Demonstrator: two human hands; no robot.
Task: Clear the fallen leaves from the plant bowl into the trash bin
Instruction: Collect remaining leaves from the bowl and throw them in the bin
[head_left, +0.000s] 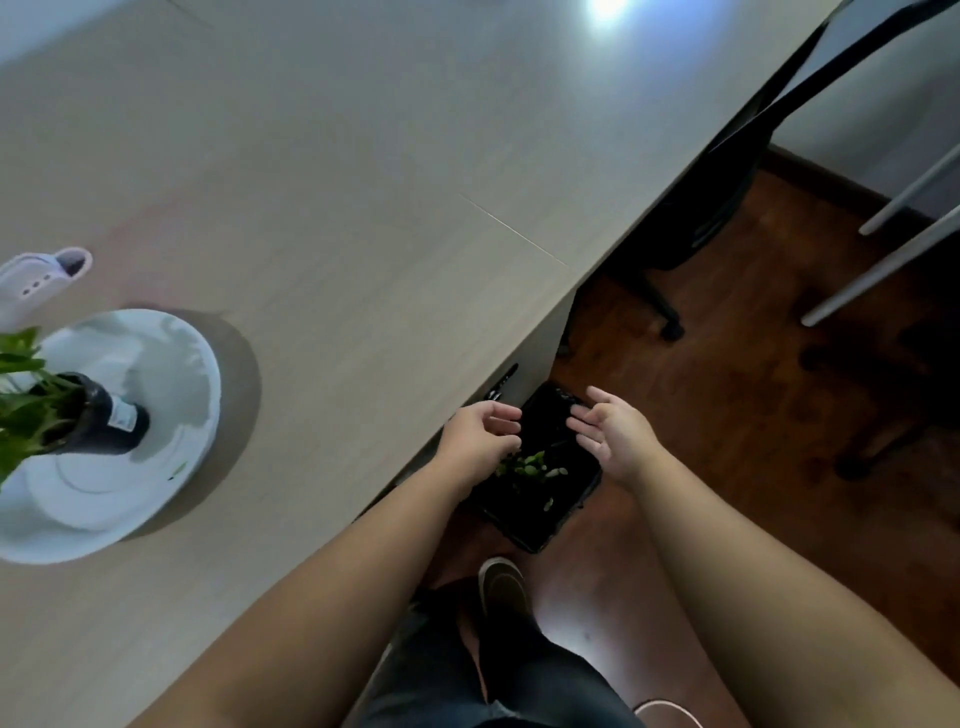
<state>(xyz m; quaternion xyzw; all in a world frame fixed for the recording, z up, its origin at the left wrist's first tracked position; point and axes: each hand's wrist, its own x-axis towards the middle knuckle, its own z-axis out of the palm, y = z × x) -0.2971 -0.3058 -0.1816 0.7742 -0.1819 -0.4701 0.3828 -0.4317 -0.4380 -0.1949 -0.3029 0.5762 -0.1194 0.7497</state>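
Note:
A black trash bin (540, 519) stands on the floor beside the table's edge, with several green leaves (530, 464) lying inside it. My left hand (480, 436) hovers over the bin's left side, fingers loosely curled and holding nothing. My right hand (613, 436) is over the bin's right side, palm turned inward, fingers spread. The white plant bowl (171, 364) sits on the table at the left, with a dark bottle (98, 421) of green stems (26, 400) leaning in it. One small green leaf bit (178, 470) lies on the bowl's rim.
A white device (39, 280) lies on the table behind the bowl. The beige table (363, 208) fills the upper left. A black chair (696, 208) and grey metal legs (883, 260) stand on the wooden floor. My shoe (504, 587) is just below the bin.

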